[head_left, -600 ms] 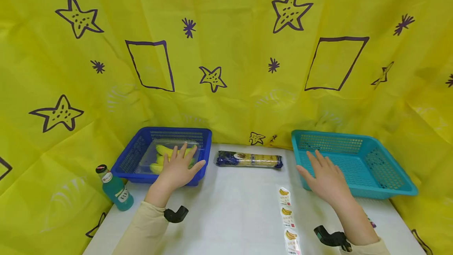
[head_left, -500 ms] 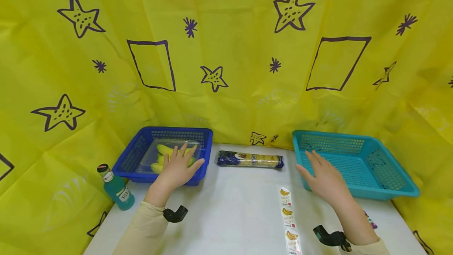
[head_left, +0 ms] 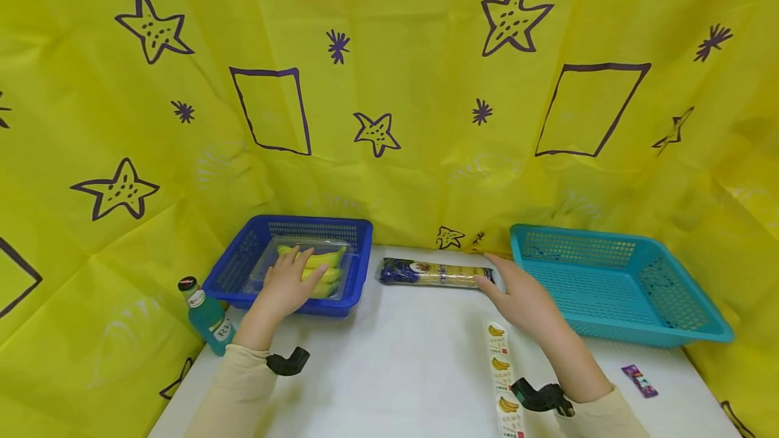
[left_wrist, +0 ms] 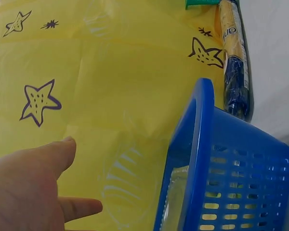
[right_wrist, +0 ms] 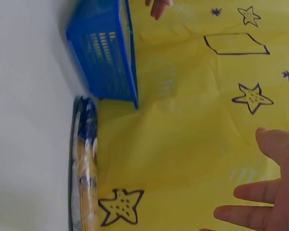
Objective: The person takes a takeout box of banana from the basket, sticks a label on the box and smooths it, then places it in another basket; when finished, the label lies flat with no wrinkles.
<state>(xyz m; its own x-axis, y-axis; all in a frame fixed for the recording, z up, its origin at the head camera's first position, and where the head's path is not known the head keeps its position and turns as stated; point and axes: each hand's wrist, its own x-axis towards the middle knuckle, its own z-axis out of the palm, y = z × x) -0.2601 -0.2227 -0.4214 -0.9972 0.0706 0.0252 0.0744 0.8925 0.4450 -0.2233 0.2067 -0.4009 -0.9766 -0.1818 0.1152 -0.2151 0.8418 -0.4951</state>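
Observation:
My left hand (head_left: pixel 282 286), fingers spread, hovers at the front of a blue basket (head_left: pixel 240 255). Inside that basket lies a clear plastic tray with yellow-green bananas (head_left: pixel 325 260), partly covered by the hand. A pack of spaghetti (head_left: pixel 435 273) in a blue and clear wrapper lies flat by the curtain, between the two baskets. Near its right end is my right hand (head_left: pixel 523 299), thumb and fingers apart; both wrist views show the hands with relaxed fingers and nothing in them. Whether the right fingers touch the pack cannot be told from the head view.
A teal basket (head_left: pixel 578 289) stands at the right. Left of the blue basket is a teal bottle (head_left: pixel 209 320) with a dark cap. Banana-print stickers (head_left: pixel 500 363) run down the white table, and a small purple packet (head_left: pixel 640 381) lies at right. Yellow curtain (head_left: pixel 426 201) surrounds the table.
My right hand has moved left from the teal basket to the spaghetti's right end, uncovering the purple packet. The left hand has shifted slightly left, and the head view has turned slightly left.

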